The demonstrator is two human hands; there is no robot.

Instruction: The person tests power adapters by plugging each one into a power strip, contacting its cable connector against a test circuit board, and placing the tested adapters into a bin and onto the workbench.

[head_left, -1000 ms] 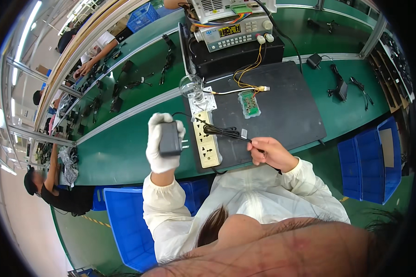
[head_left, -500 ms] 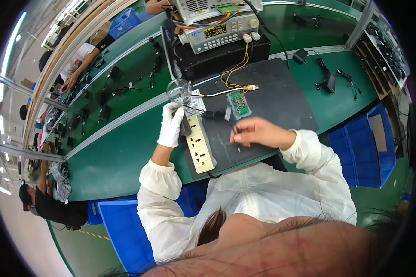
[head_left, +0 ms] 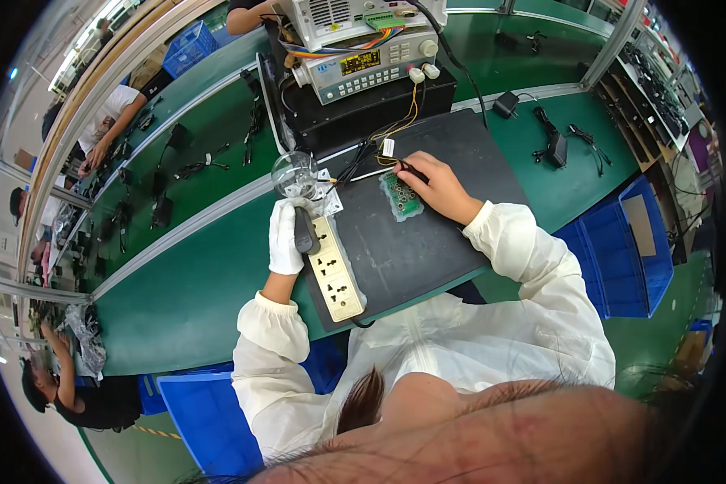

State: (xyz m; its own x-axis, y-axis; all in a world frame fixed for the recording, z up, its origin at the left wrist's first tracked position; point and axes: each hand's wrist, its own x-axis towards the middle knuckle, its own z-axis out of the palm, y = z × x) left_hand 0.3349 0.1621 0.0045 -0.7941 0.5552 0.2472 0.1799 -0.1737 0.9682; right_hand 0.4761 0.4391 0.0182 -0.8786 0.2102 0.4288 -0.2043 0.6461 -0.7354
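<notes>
My left hand [head_left: 285, 236], in a white glove, grips a black power adapter [head_left: 305, 231] and holds it against the far end of a beige power strip [head_left: 335, 273] on the black mat [head_left: 427, 234]. My bare right hand [head_left: 437, 187] holds a thin black probe [head_left: 383, 173] over a small green circuit board [head_left: 402, 196] lying on the mat. Yellow and red wires run from the board area up to the grey bench instrument [head_left: 363, 63].
A clear glass bowl [head_left: 294, 174] stands just beyond the strip. Black adapters and cables [head_left: 553, 139] lie on the green bench at the right and on the far belt [head_left: 177, 161]. Blue bins [head_left: 631, 242] flank me. Other people work at the left.
My left hand carried the adapter from above the bench edge to the far end of the power strip. My right hand moved from near my body out to the green circuit board.
</notes>
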